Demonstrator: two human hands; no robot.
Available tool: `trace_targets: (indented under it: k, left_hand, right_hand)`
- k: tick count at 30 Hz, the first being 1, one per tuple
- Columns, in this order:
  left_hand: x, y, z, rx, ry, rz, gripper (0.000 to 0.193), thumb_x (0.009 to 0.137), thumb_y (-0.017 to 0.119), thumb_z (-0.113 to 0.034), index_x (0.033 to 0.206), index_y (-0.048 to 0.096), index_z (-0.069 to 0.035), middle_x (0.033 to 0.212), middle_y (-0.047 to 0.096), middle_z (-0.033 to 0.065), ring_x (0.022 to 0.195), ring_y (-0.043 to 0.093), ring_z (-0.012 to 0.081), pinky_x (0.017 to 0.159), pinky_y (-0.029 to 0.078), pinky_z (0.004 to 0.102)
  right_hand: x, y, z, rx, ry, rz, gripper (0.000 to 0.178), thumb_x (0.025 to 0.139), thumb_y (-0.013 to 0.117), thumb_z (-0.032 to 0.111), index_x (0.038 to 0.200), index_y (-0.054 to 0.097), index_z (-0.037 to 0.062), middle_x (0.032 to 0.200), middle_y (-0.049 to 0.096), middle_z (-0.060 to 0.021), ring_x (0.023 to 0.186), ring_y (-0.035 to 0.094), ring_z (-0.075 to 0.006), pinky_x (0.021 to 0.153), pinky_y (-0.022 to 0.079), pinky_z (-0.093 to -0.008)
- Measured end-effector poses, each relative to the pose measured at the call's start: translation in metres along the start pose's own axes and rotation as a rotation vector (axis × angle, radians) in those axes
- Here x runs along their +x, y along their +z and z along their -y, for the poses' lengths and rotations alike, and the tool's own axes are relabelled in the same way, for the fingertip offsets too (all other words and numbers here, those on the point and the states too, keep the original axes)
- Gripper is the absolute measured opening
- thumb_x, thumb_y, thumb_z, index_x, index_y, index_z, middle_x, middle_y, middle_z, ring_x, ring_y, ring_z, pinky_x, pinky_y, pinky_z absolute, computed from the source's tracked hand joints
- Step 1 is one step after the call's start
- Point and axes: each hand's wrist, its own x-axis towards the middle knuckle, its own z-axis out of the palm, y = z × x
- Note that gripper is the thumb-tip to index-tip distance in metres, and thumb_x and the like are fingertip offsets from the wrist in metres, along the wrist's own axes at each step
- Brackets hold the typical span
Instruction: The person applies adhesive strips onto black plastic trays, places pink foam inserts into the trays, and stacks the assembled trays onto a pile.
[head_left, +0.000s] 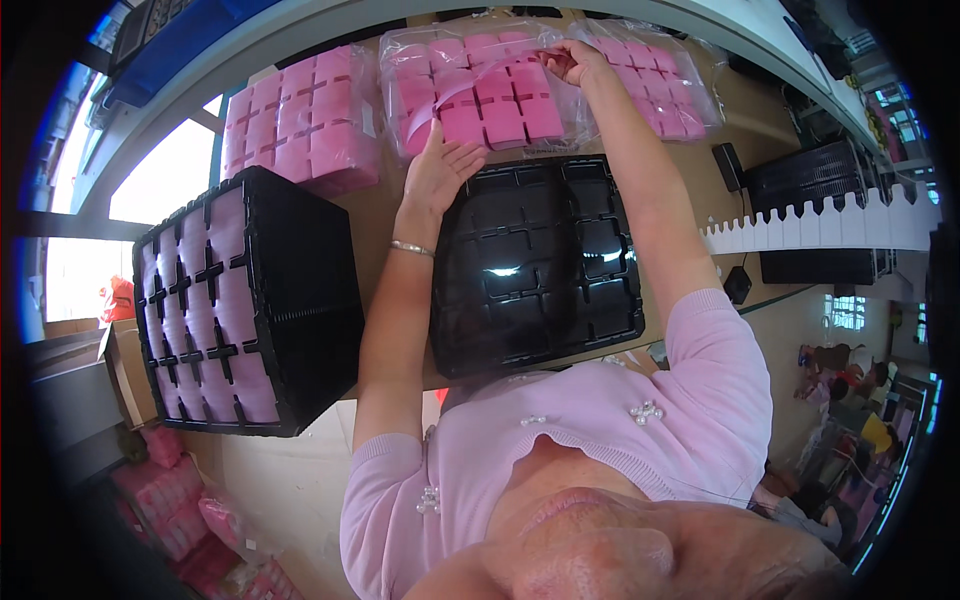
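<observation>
A thin pale pink strip (pixel 468 88) arcs over a plastic-wrapped pink block stack (pixel 495 115) at the far side of the table. The fingers of my right hand (pixel 572 62) are pinched at the strip's right end, over the wrapping. My left hand (pixel 442 170) is palm up with its fingers stretched out, its thumb beside the strip's left end; whether it touches is unclear. Below my hands, between my forearms, lies a glossy black plastic tray (pixel 535 265) with moulded cross-shaped ridges.
Left of my left forearm stands a tall stack of black trays (pixel 310 300) with pink pieces in the facing one. More pink block stacks (pixel 300 120) flank the middle one, the right one (pixel 650 85) bagged. A white toothed rail (pixel 820 225) and black trays (pixel 810 180) are at right.
</observation>
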Motion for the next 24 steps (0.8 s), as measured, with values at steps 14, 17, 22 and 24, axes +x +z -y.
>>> trace_targets:
  k: [14, 17, 22, 24]
  left_hand:
    - [0.028, 0.007, -0.006, 0.261, 0.449, -0.579, 0.017, 0.085, 0.059, -0.014, 0.095, 0.055, 0.000, 0.068, 0.057, 0.0078, 0.049, 0.059, 0.0170, 0.038, 0.045, 0.0245]
    - [-0.026, 0.012, 0.009, 0.394, 0.469, -0.495, 0.016, 0.085, 0.058, -0.013, 0.091, 0.058, 0.001, 0.067, 0.058, 0.0070, 0.048, 0.058, 0.0141, 0.038, 0.044, 0.0228]
    - [-0.112, -0.009, 0.050, 0.447, 0.455, -0.456, 0.016, 0.085, 0.060, -0.014, 0.089, 0.059, 0.001, 0.067, 0.059, 0.0071, 0.048, 0.057, 0.0127, 0.040, 0.045, 0.0222]
    - [-0.139, -0.012, 0.066, 0.460, 0.397, -0.499, 0.015, 0.085, 0.061, -0.014, 0.088, 0.060, 0.001, 0.067, 0.060, 0.0067, 0.049, 0.057, 0.0122, 0.041, 0.046, 0.0218]
  right_hand:
    - [-0.083, -0.066, -0.063, -0.452, -0.071, -0.106, 0.016, 0.079, 0.067, 0.011, 0.090, 0.060, 0.0018, 0.074, 0.065, -0.0101, 0.057, 0.065, -0.0176, 0.041, 0.049, -0.0235]
    - [-0.135, -0.096, -0.081, -0.408, -0.162, -0.075, 0.013, 0.080, 0.063, 0.009, 0.086, 0.058, -0.0012, 0.071, 0.063, -0.0106, 0.050, 0.060, -0.0155, 0.038, 0.043, -0.0232]
    - [-0.230, -0.107, -0.111, -0.329, -0.228, -0.037, 0.013, 0.082, 0.064, 0.012, 0.084, 0.056, 0.0018, 0.066, 0.058, -0.0057, 0.048, 0.054, -0.0114, 0.039, 0.038, -0.0225]
    - [-0.255, -0.115, -0.122, -0.342, -0.219, -0.046, 0.013, 0.083, 0.064, 0.013, 0.084, 0.056, 0.0036, 0.065, 0.058, -0.0046, 0.048, 0.053, -0.0106, 0.039, 0.038, -0.0217]
